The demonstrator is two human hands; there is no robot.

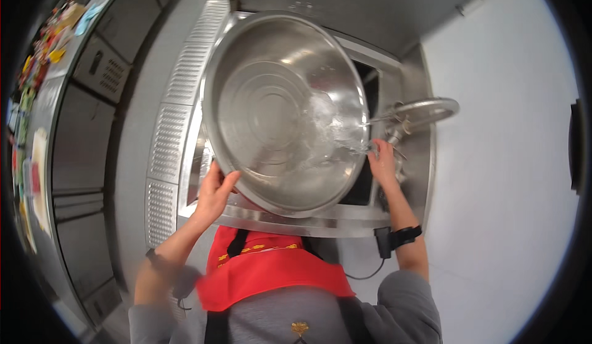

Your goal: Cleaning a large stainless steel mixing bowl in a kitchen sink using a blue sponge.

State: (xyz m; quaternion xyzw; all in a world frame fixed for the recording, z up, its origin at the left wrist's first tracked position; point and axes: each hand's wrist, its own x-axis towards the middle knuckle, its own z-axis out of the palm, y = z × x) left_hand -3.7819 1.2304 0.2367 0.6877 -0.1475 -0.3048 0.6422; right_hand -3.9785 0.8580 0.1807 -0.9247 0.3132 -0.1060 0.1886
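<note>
A large round basin of shiny stainless steel [262, 45] sits over a rectangular stainless-steel sink [299, 222], covering most of it from the far edge almost to the near one; a dark strip of the sink's opening shows along the right edge. The left hand [213, 195] is at the basin's rim toward the sink's near left corner, its fingers clamped on that rim, the thumb lying on the upper side. The right hand [383, 162] is at the basin's right rim, over the sink's right side and just nearer the person than the tap; its fingers are bent with their tips close together, but I cannot tell whether they pinch the rim or something beside it. A curved metal tap [425, 104] reaches in from the sink's right edge, and clear water [324, 113] runs and splashes on the right part of the basin's inside. Along the sink's left edge, slotted metal grates [161, 208] line the grey floor [131, 122]. Well apart to the left stands a long steel worktop, with a light-blue cloth [90, 18] and many colourful small items on it, too blurred to tell. The person wears a bright red apron [277, 273] over a grey top [265, 319].
</note>
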